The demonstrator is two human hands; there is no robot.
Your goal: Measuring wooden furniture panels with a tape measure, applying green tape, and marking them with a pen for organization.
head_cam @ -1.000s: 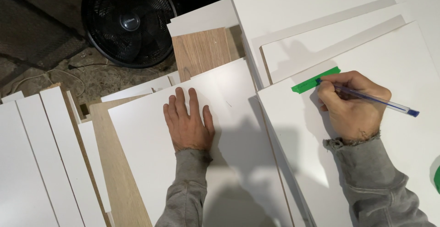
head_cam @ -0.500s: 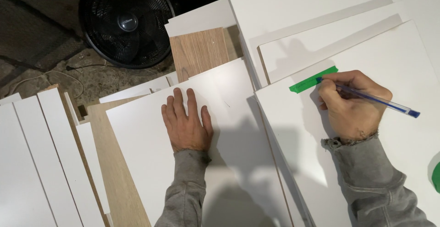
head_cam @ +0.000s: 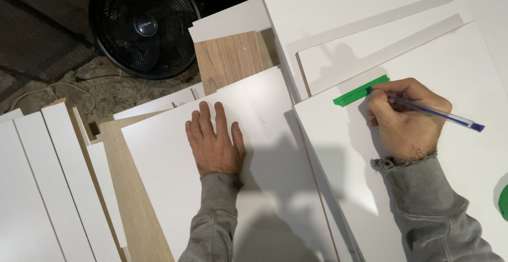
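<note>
Head view: pen (head_cam: 428,111) at tape (head_cam: 360,91) edge

Left hand (head_cam: 214,143) lies flat, fingers together, on a white panel (head_cam: 174,188); right hand (head_cam: 405,116), to the right of it, fingers pinched around a pen (head_cam: 431,113).

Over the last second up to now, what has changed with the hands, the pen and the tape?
Almost nothing. The right hand keeps its grip on the blue ballpoint pen, tip at the right end of the green tape strip on the white board. The left hand stays flat, palm down, on the neighbouring white panel. Only the view shifted slightly. The black floor fan has not moved.
</note>
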